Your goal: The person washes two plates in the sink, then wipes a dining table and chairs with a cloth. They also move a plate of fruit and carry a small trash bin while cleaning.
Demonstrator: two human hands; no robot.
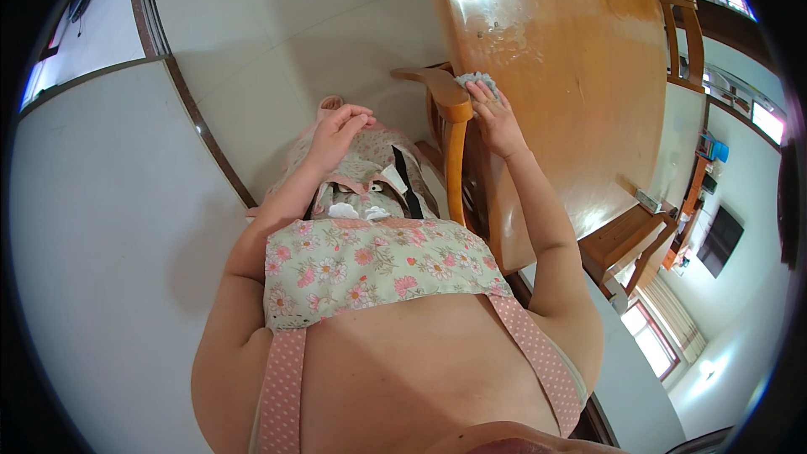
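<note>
My right hand point(498, 126) has its fingers over a fluffy grey cloth point(477, 81) at the near edge of a glossy wooden table point(567, 107). Right beside that hand is the curved armrest point(441, 85) of a wooden chair, set close against the table. My left hand point(340, 132) hangs in the air in front of the floral apron point(378, 258). Its fingers are loosely bent, and nothing is in them. The palm side of the right hand and part of the cloth are hidden.
Wooden chairs point(684, 25) stand at the table's far side, and another chair point(624, 243) is at its right end. A small box point(647, 200) sits near that end. On the left is a pale wall point(107, 214) beside the tiled floor point(284, 19). A dark television point(720, 241) hangs beyond.
</note>
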